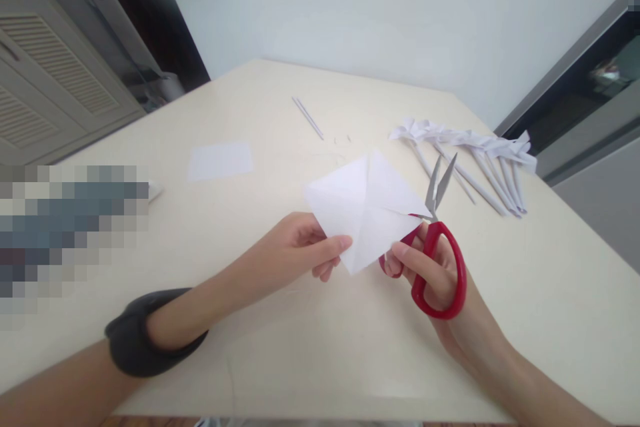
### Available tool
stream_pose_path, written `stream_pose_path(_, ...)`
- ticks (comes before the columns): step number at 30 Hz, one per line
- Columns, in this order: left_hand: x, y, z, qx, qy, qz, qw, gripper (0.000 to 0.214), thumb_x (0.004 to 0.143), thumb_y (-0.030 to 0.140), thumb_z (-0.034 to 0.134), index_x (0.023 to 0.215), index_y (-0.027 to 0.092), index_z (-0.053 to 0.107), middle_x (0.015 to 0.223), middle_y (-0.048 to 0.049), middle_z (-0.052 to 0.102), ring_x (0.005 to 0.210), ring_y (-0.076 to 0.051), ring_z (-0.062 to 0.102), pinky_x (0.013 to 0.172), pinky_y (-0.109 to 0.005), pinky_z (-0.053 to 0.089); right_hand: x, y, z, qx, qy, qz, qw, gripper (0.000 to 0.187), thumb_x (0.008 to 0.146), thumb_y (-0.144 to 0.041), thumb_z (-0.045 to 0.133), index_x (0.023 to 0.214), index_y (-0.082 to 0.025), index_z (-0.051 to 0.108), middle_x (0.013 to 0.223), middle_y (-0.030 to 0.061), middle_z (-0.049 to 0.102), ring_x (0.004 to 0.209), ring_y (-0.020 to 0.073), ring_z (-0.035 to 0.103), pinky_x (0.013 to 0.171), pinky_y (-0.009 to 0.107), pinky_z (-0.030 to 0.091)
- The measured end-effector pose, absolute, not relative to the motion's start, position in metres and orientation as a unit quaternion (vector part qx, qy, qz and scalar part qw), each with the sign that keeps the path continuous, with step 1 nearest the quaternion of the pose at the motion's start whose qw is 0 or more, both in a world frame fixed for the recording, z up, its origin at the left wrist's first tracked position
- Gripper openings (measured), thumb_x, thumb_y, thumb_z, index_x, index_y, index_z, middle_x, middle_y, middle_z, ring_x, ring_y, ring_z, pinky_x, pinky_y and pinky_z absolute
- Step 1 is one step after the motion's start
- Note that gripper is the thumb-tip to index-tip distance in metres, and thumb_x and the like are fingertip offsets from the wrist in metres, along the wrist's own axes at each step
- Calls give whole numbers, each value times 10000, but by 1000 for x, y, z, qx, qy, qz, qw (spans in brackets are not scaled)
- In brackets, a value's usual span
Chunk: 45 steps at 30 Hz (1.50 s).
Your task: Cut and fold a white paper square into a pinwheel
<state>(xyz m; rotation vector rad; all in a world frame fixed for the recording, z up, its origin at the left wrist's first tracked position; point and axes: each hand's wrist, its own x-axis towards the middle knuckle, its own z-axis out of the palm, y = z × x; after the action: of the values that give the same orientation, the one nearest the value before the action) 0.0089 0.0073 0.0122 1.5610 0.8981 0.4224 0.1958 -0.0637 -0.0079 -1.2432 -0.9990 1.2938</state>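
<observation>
A square of white paper (345,200) with crossing creases is held up over the table, one corner pointing toward me. My left hand (320,250) pinches its lower left edge, thumb on top and fingers beneath. Red-handled scissors (459,280) hang on my right hand (433,267), the thumb through one loop and fingers in the other, partly behind the paper. Their blades stand apart and point away from me, just past the paper's right corner. The right thumb tip lies close to the paper's lower right edge; whether it touches is unclear.
On the cream table (280,347), rolled paper stems with folded white tops (465,140) lie in a row at right. Two thin paper sticks (309,118) and small scraps lie at the back. A white paper rectangle (221,160) lies left. A blurred-out object (65,233) covers the left edge.
</observation>
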Motion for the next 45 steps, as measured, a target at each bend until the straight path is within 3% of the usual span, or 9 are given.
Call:
stream_pose_path(4,8,6,20,674,447,255,531,388,851,307,509,492,176,446,471,31,479,498,-102,474,573,-237,394,197,-63,-8,-471,-436,593,486,144,894,-263,484,779,-198,540,690,-6,507,661,142,444,654,303,350)
stream_pose_path(8,7,5,17,665,458,333,487,440,893,316,435,475,183,409,456,32,487,474,-97,463,568,-232,399,200,-67,-13,-425,-469,642,432,288,946,-276,354,791,-178,575,749,22,542,699,144,474,701,309,355)
stream_pose_path(14,6,8,6,627,479,391,474,438,896,350,453,497,182,386,443,43,447,456,-87,434,547,-229,377,200,-75,-14,-426,-531,649,340,270,942,-368,393,957,-184,590,782,28,563,752,154,513,663,282,359)
stream_pose_path(18,5,9,5,599,480,417,487,419,909,368,428,536,183,381,462,54,400,453,-82,421,532,-232,364,199,-75,-13,-427,-539,660,304,353,947,-431,345,980,-190,601,724,12,551,680,134,501,628,267,355)
stream_pose_path(29,9,0,9,654,462,352,484,407,916,322,417,534,180,430,468,56,461,489,-86,465,571,-213,385,195,-78,1,-453,-556,644,267,396,905,-517,375,990,-201,597,715,3,549,699,139,519,622,259,376)
stream_pose_path(39,9,-4,10,674,419,296,531,426,903,327,422,509,179,488,435,56,459,460,-86,459,526,-195,383,196,-75,-6,-445,-570,636,269,402,925,-508,329,971,-197,580,701,6,538,691,151,512,729,319,396)
stream_pose_path(45,8,-5,11,683,422,294,519,436,901,340,425,498,181,470,429,59,460,452,-85,459,515,-199,374,195,-72,-10,-434,-587,631,261,448,928,-527,271,971,-188,561,729,24,549,697,158,506,709,319,386)
